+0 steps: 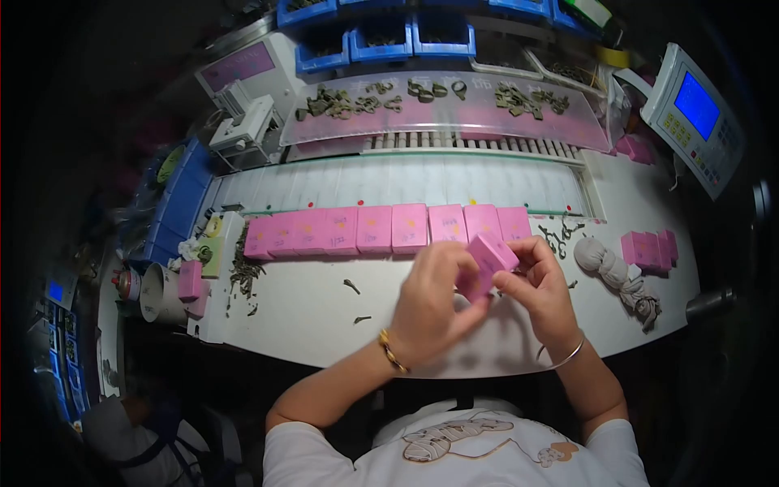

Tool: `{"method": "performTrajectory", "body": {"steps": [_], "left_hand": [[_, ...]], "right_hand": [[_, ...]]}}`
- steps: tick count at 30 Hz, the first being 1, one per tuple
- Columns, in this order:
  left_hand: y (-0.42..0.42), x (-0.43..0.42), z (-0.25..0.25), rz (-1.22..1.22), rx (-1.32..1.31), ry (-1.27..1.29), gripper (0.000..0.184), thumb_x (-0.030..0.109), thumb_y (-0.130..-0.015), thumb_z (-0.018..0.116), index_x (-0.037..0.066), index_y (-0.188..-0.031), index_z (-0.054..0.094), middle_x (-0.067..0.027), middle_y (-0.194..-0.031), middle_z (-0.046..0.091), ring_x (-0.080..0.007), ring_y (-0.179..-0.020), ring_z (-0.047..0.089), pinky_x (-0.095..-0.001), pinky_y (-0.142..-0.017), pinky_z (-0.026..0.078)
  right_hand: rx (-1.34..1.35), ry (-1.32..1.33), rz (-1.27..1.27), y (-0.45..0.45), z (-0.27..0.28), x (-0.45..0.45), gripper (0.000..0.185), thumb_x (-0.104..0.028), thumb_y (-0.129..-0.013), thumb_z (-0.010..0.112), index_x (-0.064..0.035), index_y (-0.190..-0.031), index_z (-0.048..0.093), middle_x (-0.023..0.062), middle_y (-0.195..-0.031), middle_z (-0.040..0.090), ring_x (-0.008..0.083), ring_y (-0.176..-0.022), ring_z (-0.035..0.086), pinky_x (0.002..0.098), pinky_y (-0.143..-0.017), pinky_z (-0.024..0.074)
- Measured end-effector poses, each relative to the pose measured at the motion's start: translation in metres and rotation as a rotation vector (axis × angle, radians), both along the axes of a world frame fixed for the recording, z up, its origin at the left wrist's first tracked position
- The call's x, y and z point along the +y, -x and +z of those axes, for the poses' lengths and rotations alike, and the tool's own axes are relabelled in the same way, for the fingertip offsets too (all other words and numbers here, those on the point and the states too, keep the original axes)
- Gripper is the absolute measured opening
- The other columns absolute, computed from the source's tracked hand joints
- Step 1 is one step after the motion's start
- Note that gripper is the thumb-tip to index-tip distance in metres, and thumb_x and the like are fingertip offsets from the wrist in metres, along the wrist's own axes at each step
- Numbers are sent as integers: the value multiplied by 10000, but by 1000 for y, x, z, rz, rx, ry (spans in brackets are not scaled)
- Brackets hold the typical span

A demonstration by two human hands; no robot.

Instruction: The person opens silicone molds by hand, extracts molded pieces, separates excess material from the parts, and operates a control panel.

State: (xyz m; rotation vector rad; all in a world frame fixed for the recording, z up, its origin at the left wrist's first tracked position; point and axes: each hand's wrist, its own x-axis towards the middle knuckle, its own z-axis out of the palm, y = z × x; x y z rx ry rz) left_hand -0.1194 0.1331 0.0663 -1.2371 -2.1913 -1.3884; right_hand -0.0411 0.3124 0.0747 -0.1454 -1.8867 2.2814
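A pink block (493,253), tilted, is held up between my two hands over the white table, in front of the right part of a row of pink blocks (374,229). My left hand (434,300) is closed on the block's left side, its thumb low at the near end. On the block's right side, my right hand (537,284) pinches it between thumb and fingers. Handwritten marks show on the fronts of the row's blocks. Two small dark metal pieces (351,286) lie on the table left of my left hand.
Dark metal bits (244,272) are heaped at the row's left end. A grey cloth bundle (604,264) and more pink blocks (647,250) lie at the right. Behind stand a clear tray (454,118), blue bins (381,40) and a machine panel (694,114). A cup (160,294) is at the left.
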Motion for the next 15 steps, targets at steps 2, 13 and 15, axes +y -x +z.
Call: {"method": "performTrajectory", "body": {"steps": [2,13,15], "left_hand": [[35,-7,-4,78,-117,32,346,134,-751,830,46,-992,598,-76,-988,590,-206,-841,617,-319,-743,550],[211,-64,-37,645,-79,416,411,337,-749,856,29,-944,666,-189,-1034,664,-380,-1033,616,-462,-941,507],[220,-67,-38,764,-4,482,418,345,-783,840,14,-981,678,-215,-1106,648,-396,-1065,606,-469,-960,494]], "right_hand": [[-63,-17,28,10,5,14,471,-89,-899,781,-21,-1303,549,72,-1177,625,139,-1109,610,288,-942,512],[31,-1186,138,44,-7,107,839,-99,-694,840,-39,-1454,489,144,-1472,506,330,-1385,440,410,-1144,400],[24,-1214,121,50,-14,107,826,-79,-682,843,-25,-1430,497,156,-1449,509,332,-1350,476,400,-1150,404]]}}
